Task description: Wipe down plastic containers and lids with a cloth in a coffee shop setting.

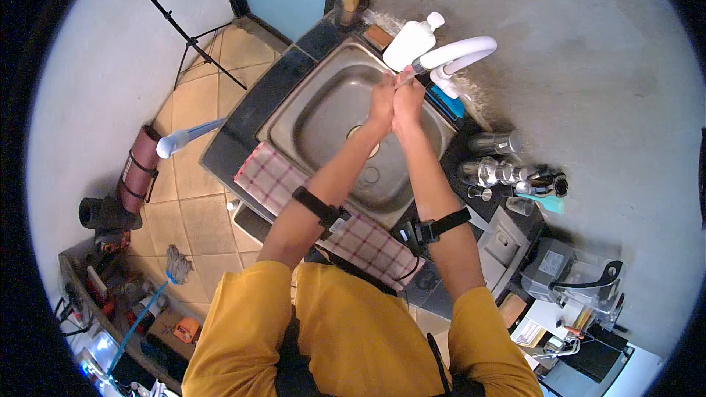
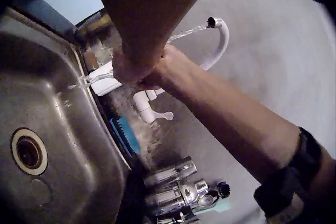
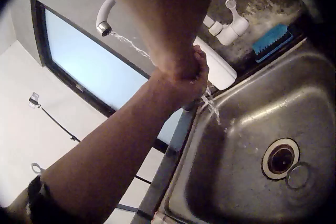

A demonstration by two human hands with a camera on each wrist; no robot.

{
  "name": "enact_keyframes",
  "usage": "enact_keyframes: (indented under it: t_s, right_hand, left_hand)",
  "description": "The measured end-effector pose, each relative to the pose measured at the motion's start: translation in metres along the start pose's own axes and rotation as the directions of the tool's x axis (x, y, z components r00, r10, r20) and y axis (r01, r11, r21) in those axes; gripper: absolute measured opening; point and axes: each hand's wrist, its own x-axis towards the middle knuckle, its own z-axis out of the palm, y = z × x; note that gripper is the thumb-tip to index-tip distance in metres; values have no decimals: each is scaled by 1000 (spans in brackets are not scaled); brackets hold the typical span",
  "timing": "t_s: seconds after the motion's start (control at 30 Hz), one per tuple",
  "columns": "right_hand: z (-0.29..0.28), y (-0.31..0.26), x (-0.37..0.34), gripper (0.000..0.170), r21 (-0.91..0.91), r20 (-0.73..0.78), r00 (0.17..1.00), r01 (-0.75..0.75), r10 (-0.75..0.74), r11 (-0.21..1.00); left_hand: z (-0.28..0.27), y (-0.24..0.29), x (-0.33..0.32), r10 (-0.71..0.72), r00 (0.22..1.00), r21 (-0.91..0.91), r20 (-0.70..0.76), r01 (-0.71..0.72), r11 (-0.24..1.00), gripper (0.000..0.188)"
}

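Observation:
Both hands are together below the spout of a white tap [image 1: 468, 48], over the far end of a steel sink [image 1: 316, 88]. My left hand [image 1: 382, 99] and right hand [image 1: 408, 103] touch each other, their fingers mostly hidden by the overlap. A stream of water [image 2: 186, 33] runs from the tap onto them, and more water [image 3: 211, 106] falls from them into the basin. No object shows between the hands. In the right wrist view, the left hand [image 3: 184, 91] lies against the right hand [image 3: 176, 66].
A white bottle [image 1: 409, 45] stands behind the sink, beside the tap. A blue brush [image 1: 447, 101] lies at the right rim. Metal cups [image 1: 489, 170] stand further right. A checked cloth [image 1: 368, 239] covers the near counter edge. The drain [image 3: 281, 158] shows in the basin.

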Motion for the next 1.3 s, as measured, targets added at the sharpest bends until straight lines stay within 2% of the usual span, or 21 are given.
enact_keyframes:
  t_s: [0.07, 0.13, 0.2, 0.23, 0.27, 0.3, 0.33, 0.4, 0.5, 0.6, 0.67, 0.73, 0.8, 0.87, 0.93, 1.0, 1.1, 1.17, 1.2, 1.27, 1.3]
  right_hand:
    - [2, 6, -1, 45, -36, 22, 999, 30, -29, 999]
    - [5, 6, -6, 44, 2, 37, 981, 189, -189, 982]
    - [4, 4, -4, 44, -52, 72, 989, 131, -127, 990]
    - [3, 1, -3, 45, -113, 100, 993, 69, -57, 991]
    - [3, -2, -4, 45, -109, 102, 993, 78, -67, 991]
    - [2, -8, -6, 46, -208, 92, 995, -9, 29, 978]
    - [1, -10, -6, 47, -305, 71, 990, -95, 122, 948]
    - [-3, 6, 4, 48, -274, 94, 980, -143, 175, 951]
    - [-3, 16, 8, 46, -222, 119, 973, -168, 198, 960]
    - [1, 21, 2, 36, -2, 126, 991, -53, 53, 999]
    - [11, 21, -2, 29, 98, -14, 988, 157, -156, 983]
    - [13, 5, -11, 28, 126, 25, 997, 71, -75, 990]
    - [11, 0, -10, 27, 151, 64, 998, -11, 1, 989]
    - [4, 15, 3, 29, 23, 77, 995, 57, -58, 998]
    - [8, 0, -4, 30, -67, 71, 997, 4, 1, 998]
    - [12, -13, -8, 31, -155, 57, 997, -49, 58, 987]
    - [9, -9, 4, 36, -228, 42, 976, -199, 214, 953]
    - [-5, 26, 29, 53, 59, 238, 948, -232, 212, 971]
    - [2, 24, 21, 53, 58, 236, 948, -232, 213, 971]
    - [24, 7, -3, 46, -188, -9, 992, 123, -127, 974]
    - [21, 2, -6, 46, -190, -10, 992, 123, -127, 974]
  left_hand:
    - [-3, -3, 0, 3, 1000, -85, 30, 0, 996, 46]
    - [-10, -6, 2, 21, 996, -249, 88, 1, 968, 40]
    - [-12, -4, 7, 59, 988, -406, 144, 4, 914, 36]
    - [-10, 5, -5, 68, 987, -406, 146, -3, 914, 36]
    - [-8, 11, -20, 137, 989, -99, 58, -131, 986, 39]
    - [-5, 18, -29, 231, 973, 225, -7, -223, 948, 42]
    - [-10, 8, -20, 239, 971, 223, -3, -233, 947, 42]
    - [-20, -8, -4, -64, 992, -266, 108, 91, 960, 43]
    - [-9, 22, -32, -69, 996, -179, 60, 79, 981, 44]
    - [-8, 32, -37, 39, 999, 4, 12, -39, 999, 47]
    - [-2, 36, -40, 112, 994, -69, 13, -110, 991, 48]
    - [-4, 35, -38, 181, 983, -141, 11, -178, 974, 49]
    - [-10, 32, -28, 111, 993, -201, 39, -101, 974, 49]
    - [-9, 32, -30, 77, 996, -248, 49, -62, 967, 49]
    - [-10, 23, -23, 45, 997, -295, 61, -25, 955, 48]
    - [-13, 9, -14, 53, 990, -512, 128, 20, 859, 44]
    - [-21, -2, -6, 32, 995, -396, 99, 10, 918, 43]
    - [-20, 4, -11, 33, 997, -338, 76, -6, 941, 44]
    - [-19, 8, -15, 35, 998, -279, 52, -19, 960, 45]
    - [-16, 17, -25, 58, 997, -242, 57, -43, 969, 50]
    - [-17, 14, -25, 82, 995, -205, 61, -68, 976, 54]
